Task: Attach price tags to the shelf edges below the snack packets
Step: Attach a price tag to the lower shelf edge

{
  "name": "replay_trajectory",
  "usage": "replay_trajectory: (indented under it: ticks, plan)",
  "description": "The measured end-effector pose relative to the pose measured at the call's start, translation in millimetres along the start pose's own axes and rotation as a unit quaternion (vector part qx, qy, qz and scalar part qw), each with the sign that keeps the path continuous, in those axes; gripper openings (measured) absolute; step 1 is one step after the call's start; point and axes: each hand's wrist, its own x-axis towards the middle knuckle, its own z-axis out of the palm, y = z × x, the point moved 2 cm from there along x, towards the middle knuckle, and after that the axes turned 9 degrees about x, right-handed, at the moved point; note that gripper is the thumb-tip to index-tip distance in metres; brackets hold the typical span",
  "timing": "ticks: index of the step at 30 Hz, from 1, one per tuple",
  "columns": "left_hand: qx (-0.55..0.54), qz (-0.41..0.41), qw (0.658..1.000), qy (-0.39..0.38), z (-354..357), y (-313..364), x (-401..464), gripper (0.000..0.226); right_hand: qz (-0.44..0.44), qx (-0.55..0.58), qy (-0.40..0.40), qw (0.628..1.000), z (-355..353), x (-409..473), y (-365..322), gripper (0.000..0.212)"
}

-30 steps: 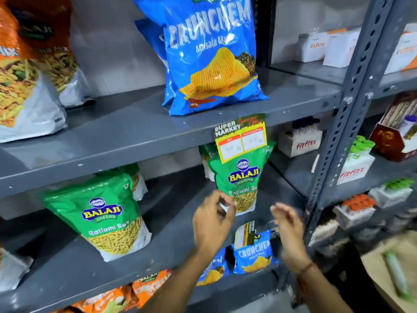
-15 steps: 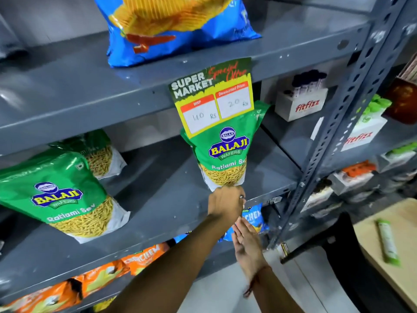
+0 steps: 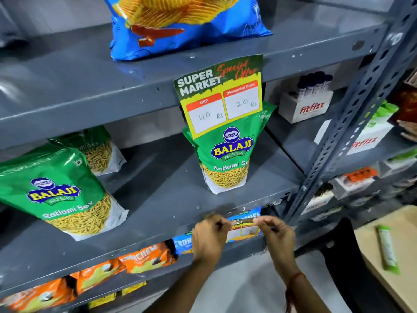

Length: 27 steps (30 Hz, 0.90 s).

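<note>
Two hands are working one small price tag right at the front lip of the middle shelf, just below the green Balaji Ratlami Sev packet. The left hand is pinching the tag's upper left corner, the right hand is pinching the upper right, and the tag is stretching flat between them against the shelf edge, hanging in front of a blue Crunchem packet on the shelf below. Risk from here, as I'm judging it: the tag is looking slightly blurred and its top line isn't clearly level with the lip, so pressing now could be fixing it crooked; a loose pinch on either corner could be letting it swing or drop to the floor. How it fastens I cannot tell. Both forearms are rising from the lower frame, wrists bent slightly back, knuckles toward the camera, thumb and forefinger closed on paper, other fingers curled in. A red thread is circling the right wrist. Up above, a finished tag reading 40 Rs and 20 Rs is already hanging from the upper shelf edge under the big blue wafers bag.
</note>
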Motion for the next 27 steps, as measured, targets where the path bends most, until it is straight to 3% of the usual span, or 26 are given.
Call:
replay_trajectory:
  ticks: [6,15,19,21,25,27]
  plan:
    - [-0.03,-0.08,0.995,0.057,11.2,-1.2,-0.1,0.006,-0.049,-0.039,0.016,0.998,17.4,19.5,-5.7,0.015]
    - [-0.051,-0.101,0.991,0.067,12.9,-10.0,14.5,0.019,-0.015,-0.049,0.046,0.998,23.7,33.7,8.4,0.01]
    - [-0.047,-0.123,0.99,0.058,7.2,-16.1,11.4,0.028,-0.033,-0.044,0.137,0.989,13.1,33.0,7.0,0.033]
    - [-0.075,-0.132,0.986,0.065,0.5,-28.3,1.7,0.031,-0.043,-0.028,0.171,0.984,7.6,24.5,4.1,0.033]
    - [-0.105,-0.181,0.974,0.09,-27.0,-78.7,-35.4,0.042,-0.061,-0.043,0.118,0.99,33.7,-14.1,-1.8,0.016]
    - [-0.128,-0.238,0.956,0.111,-46.9,-111.1,-55.4,0.036,-0.068,-0.073,0.073,0.992,58.8,-39.7,-1.9,0.016]
